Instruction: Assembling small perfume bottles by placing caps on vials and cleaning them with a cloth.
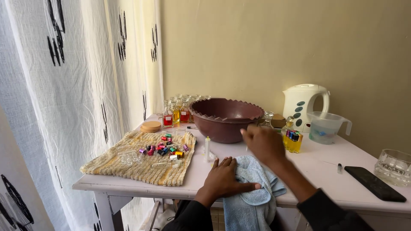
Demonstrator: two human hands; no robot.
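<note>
Towel, light blue, draped over near edge of tabletop. Left hand flat on it, fingers spread, holding nothing. Right hand raised just above, blurred, grip unclear. Small white bottle upright just left. Brown basin behind, kettle far right.

your right hand is motion-blurred, so you can't tell whether its fingers grip anything. at six o'clock the blue towel and both your sleeves are cut by the frame edge. at three o'clock the glass dish is clipped. the caps at nine o'clock are too small to tell apart.
</note>
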